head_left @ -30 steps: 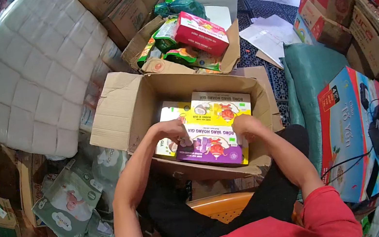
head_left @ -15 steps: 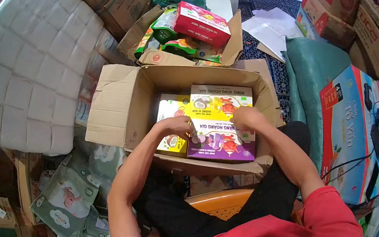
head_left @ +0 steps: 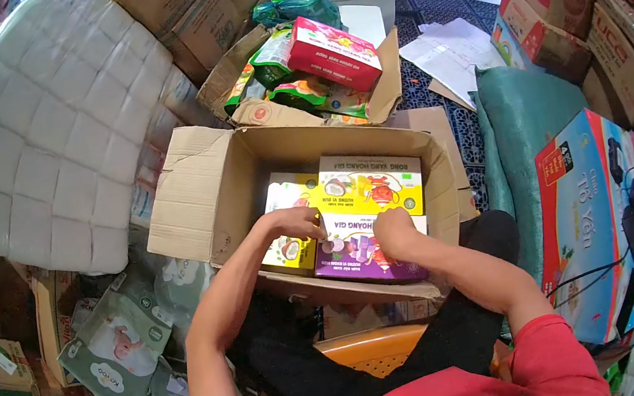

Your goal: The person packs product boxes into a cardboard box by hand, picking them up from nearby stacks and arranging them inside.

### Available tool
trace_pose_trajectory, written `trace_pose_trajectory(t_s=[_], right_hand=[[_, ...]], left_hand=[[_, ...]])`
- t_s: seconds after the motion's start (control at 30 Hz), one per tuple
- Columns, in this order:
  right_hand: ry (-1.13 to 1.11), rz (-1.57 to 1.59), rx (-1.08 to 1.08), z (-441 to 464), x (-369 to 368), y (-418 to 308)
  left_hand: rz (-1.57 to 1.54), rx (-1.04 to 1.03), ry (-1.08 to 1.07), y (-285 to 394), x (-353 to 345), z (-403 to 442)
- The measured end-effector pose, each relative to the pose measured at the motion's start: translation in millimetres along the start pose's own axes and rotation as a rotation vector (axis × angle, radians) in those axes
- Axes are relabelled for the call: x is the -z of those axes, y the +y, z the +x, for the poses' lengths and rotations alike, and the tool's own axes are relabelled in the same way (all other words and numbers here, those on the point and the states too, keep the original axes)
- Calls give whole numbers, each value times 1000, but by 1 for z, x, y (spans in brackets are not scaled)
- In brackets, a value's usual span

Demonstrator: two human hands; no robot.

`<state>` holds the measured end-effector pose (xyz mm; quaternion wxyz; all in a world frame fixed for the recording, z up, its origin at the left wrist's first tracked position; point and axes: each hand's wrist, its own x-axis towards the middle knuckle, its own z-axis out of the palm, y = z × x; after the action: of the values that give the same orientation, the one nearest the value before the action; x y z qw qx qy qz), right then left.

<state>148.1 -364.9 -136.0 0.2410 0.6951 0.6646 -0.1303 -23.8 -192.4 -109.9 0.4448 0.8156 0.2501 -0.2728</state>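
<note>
An open cardboard carton (head_left: 252, 146) between my knees holds a purple and white box (head_left: 351, 260) and yellow and white boxes (head_left: 360, 183) lying flat. My left hand (head_left: 300, 222) is bent over the seam between the purple box and the left yellow box, its fingers curled; what its fingertips grip, if anything, is hidden. My right hand (head_left: 394, 233) is closed on top of the purple box, its fingertips turned away from view.
Behind the carton stands another open box (head_left: 391, 92) with green packets and a red box (head_left: 334, 54). White wrapped packs (head_left: 38, 141) and green diaper packs (head_left: 121, 342) lie left. A green sack (head_left: 530, 141) and a blue box (head_left: 582, 216) are at right.
The purple box has shifted right and now lies beside the left yellow box. My right hand has moved left over the purple box.
</note>
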Motion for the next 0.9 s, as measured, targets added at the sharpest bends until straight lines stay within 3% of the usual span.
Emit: trace_pose_trajectory(t_s=[0.13, 0.23, 0.27, 0.3, 0.37, 0.43, 0.5, 0.57, 0.6, 0.63, 0.73, 0.83, 0.9], right_hand=[[-21, 86, -7, -3, 4, -4], [151, 306, -41, -3, 10, 6], [253, 408, -84, 0, 13, 8], [309, 517, 5, -11, 29, 15], [354, 595, 138, -5, 43, 25], [425, 669, 214, 5, 55, 32], [510, 712, 292, 9, 61, 39], [496, 701, 279, 21, 57, 43], [497, 701, 277, 22, 56, 45], [499, 701, 272, 22, 56, 46], [464, 666, 323, 28, 53, 47], [471, 643, 342, 34, 51, 51], [475, 642, 349, 35, 54, 49]], left_hand=[[100, 51, 32, 8, -1, -9], [473, -87, 150, 26, 18, -27], [293, -120, 265, 47, 38, -37], [107, -154, 366, 71, 60, -47], [-555, -344, 569, 106, 101, -40], [-620, -368, 802, 124, 158, -13], [-621, -213, 1072, 123, 210, 35], [-752, -121, 928, 93, 264, 79], [-767, 8, 1191, 121, 249, 87], [-798, 52, 1166, 65, 291, 140], [-845, 8, 1343, 80, 274, 154], [-747, 168, 1501, 82, 280, 160], [-672, 118, 1637, 76, 282, 159]])
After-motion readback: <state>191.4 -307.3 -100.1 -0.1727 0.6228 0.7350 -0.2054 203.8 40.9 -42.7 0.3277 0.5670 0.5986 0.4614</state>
